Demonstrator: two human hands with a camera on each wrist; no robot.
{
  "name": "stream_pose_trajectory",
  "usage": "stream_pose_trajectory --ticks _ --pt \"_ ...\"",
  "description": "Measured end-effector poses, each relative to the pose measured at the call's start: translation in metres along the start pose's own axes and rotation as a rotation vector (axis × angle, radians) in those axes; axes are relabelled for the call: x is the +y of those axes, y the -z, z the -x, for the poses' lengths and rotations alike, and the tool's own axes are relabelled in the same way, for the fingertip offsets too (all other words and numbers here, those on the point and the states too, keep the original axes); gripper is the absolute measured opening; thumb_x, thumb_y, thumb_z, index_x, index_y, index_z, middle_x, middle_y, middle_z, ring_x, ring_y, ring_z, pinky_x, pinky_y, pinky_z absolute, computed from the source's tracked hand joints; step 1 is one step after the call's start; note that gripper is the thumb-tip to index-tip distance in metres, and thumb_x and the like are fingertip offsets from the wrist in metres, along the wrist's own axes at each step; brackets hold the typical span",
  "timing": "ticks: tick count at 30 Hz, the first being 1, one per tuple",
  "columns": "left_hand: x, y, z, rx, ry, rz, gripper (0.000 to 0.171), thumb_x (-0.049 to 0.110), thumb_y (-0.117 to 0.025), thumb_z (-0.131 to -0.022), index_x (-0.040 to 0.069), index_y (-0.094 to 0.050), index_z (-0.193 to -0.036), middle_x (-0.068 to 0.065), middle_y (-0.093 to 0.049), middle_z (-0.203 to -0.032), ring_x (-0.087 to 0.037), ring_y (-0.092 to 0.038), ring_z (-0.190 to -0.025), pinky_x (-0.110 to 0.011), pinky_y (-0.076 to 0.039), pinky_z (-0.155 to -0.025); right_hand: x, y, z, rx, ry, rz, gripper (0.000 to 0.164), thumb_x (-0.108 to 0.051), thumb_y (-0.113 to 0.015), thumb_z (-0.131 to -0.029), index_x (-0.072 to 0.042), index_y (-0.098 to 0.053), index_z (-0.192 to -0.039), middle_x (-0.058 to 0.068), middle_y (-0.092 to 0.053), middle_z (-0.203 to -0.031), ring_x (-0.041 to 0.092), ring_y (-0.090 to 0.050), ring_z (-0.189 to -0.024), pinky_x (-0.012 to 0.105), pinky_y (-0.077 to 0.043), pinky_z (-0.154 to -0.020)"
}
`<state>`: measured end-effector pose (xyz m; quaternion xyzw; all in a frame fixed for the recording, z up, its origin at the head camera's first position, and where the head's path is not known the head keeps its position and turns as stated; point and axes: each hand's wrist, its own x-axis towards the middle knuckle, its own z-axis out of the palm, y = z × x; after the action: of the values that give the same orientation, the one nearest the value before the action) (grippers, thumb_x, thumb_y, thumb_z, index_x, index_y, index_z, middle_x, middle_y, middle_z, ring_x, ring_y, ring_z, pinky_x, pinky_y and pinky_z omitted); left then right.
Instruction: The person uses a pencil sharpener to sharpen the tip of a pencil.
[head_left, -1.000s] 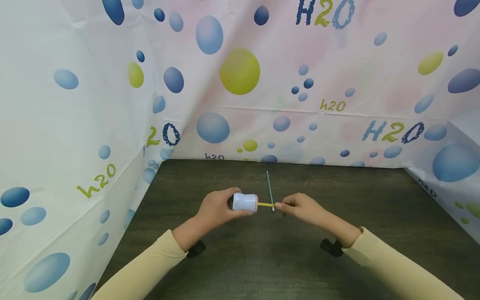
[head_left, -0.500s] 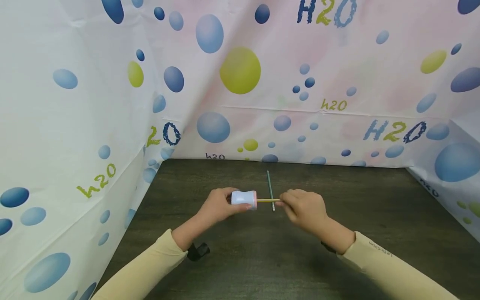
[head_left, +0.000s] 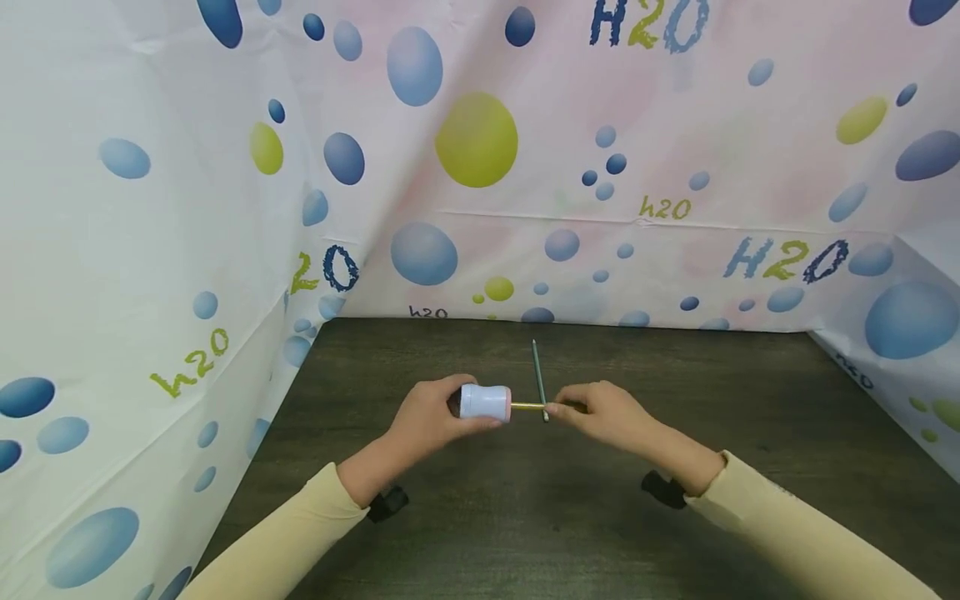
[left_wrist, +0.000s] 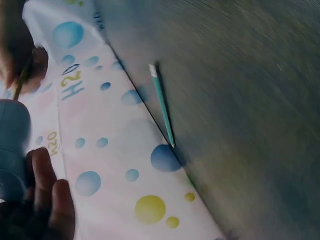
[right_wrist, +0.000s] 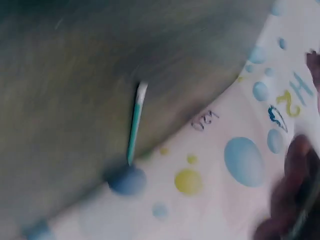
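My left hand (head_left: 427, 417) grips a light blue, waisted pencil sharpener (head_left: 483, 402) lying on its side in the air, its pink end facing right. From that end a thin yellow pencil (head_left: 527, 406) sticks out, its inner end hidden inside. The thumb and fingers of my right hand (head_left: 603, 417) pinch the pencil's outer end. In the left wrist view the sharpener (left_wrist: 14, 127) is dim at the left edge, fingers curled against it. The right wrist view catches my right hand (right_wrist: 290, 190) only as a blur.
A green pencil (head_left: 537, 371) with a white end lies on the dark wooden table (head_left: 480, 533), just behind the hands. White sheeting (head_left: 345, 100) printed with bubbles and H2O lettering stands behind the table and along both sides.
My right hand rolled over the pencil's end, knuckles up, half a second ago and has turned back to a fingertip pinch. The left hand and sharpener stay almost in place.
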<state>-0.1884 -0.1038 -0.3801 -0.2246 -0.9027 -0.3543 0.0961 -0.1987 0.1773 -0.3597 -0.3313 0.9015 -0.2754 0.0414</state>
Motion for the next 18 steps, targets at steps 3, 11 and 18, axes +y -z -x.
stream_pose_trajectory --ticks 3,11,18 --pt "-0.002 0.003 -0.005 -0.069 0.240 0.219 0.046 0.034 -0.083 -0.085 0.001 -0.071 -0.116 -0.011 -0.076 -0.094 -0.010 -0.065 -0.070 -0.028 -0.056 -0.063 -0.001 -0.009 0.001 0.314 0.206 0.433 0.046 -0.046 -0.047 -0.106 -0.008 -0.072 -0.111 -0.002 -0.071 -0.086 0.011 -0.059 -0.071 0.028 -0.047 -0.062" --pt "-0.005 0.010 -0.008 -0.212 0.411 0.439 0.043 0.035 -0.073 -0.094 -0.005 -0.071 -0.110 -0.013 -0.071 -0.084 -0.009 -0.059 -0.053 -0.039 -0.061 -0.066 0.008 -0.023 -0.004 0.767 0.586 0.779 0.042 -0.038 -0.039 -0.112 -0.010 -0.067 -0.099 -0.002 -0.057 -0.075 0.011 -0.049 -0.059 0.021 -0.035 -0.047" --pt "0.006 0.007 -0.005 -0.205 0.369 0.338 0.043 0.029 -0.080 -0.089 -0.003 -0.069 -0.115 -0.014 -0.072 -0.094 -0.013 -0.061 -0.062 -0.037 -0.060 -0.063 0.006 -0.023 -0.003 0.834 0.572 0.739 0.043 -0.035 -0.042 -0.111 -0.012 -0.066 -0.083 -0.004 -0.060 -0.067 0.010 -0.052 -0.052 0.022 -0.035 -0.041"
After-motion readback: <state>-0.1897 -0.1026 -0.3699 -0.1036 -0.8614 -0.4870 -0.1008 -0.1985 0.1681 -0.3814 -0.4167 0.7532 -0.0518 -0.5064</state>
